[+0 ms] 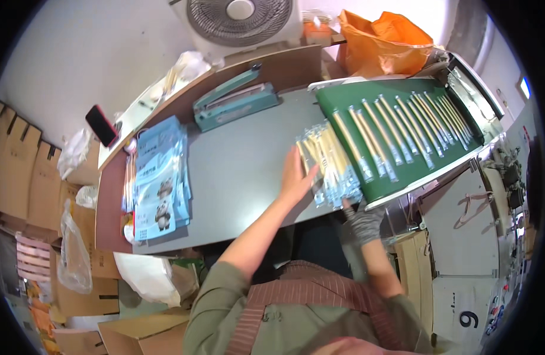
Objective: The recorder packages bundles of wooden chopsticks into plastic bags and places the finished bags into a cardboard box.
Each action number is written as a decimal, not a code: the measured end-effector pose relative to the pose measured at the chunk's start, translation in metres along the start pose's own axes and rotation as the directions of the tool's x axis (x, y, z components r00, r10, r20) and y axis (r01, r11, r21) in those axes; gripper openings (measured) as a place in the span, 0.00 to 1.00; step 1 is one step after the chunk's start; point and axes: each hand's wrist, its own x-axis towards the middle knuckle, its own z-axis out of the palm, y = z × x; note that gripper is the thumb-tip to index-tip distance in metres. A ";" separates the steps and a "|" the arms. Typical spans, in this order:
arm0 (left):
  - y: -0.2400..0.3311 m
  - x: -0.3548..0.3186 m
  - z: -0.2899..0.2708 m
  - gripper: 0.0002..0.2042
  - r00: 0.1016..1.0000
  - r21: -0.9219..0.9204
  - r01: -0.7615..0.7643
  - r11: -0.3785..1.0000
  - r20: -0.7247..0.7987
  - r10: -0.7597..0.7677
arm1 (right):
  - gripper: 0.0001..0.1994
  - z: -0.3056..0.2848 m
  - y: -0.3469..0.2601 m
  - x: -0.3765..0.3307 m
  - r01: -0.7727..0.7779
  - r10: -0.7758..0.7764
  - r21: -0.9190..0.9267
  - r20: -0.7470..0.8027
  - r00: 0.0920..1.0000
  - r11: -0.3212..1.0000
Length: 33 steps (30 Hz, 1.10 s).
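A pile of wrapped chopsticks [328, 165], pale sticks in clear sleeves with blue ends, lies on the grey tabletop [237, 160] against the near left end of the green conveyor belt [391, 183]. My bare left hand [296, 177] rests along the pile's left side, thumb and fingers apart. At the pile's near end is my right hand [364, 223] in a grey striped glove, a bare fingertip stretched out to the sleeves; its other fingers are partly hidden. Several more wrapped chopsticks [411, 127] lie spaced out in a row on the belt.
Blue printed bags [160, 177] are stacked at the table's left. A teal bag sealer [234, 106] stands along the back. An orange bag [385, 44] sits beyond the belt, near a fan [240, 21]. A phone [102, 125] stands on the left ledge, above cardboard boxes.
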 end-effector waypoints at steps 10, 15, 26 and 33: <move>0.013 0.043 0.045 0.47 1.000 0.060 -0.017 0.998 0.012 0.016 | 0.35 0.002 -0.055 0.042 0.193 -0.370 0.440 0.361 0.856 0.877; -0.051 0.005 -0.030 0.46 0.994 0.066 0.100 0.993 -0.039 -0.098 | 0.29 0.005 -0.084 0.044 0.422 -0.709 0.746 0.095 0.699 0.515; -0.012 -0.017 -0.064 0.42 0.998 0.496 0.028 0.868 0.029 -0.048 | 0.17 -0.061 0.172 0.175 0.040 0.027 0.564 -0.110 0.994 0.825; -0.025 0.002 -0.031 0.39 0.996 0.369 0.090 0.925 -0.034 -0.084 | 0.26 -0.019 0.342 0.210 -0.315 0.322 0.152 -0.027 0.946 0.937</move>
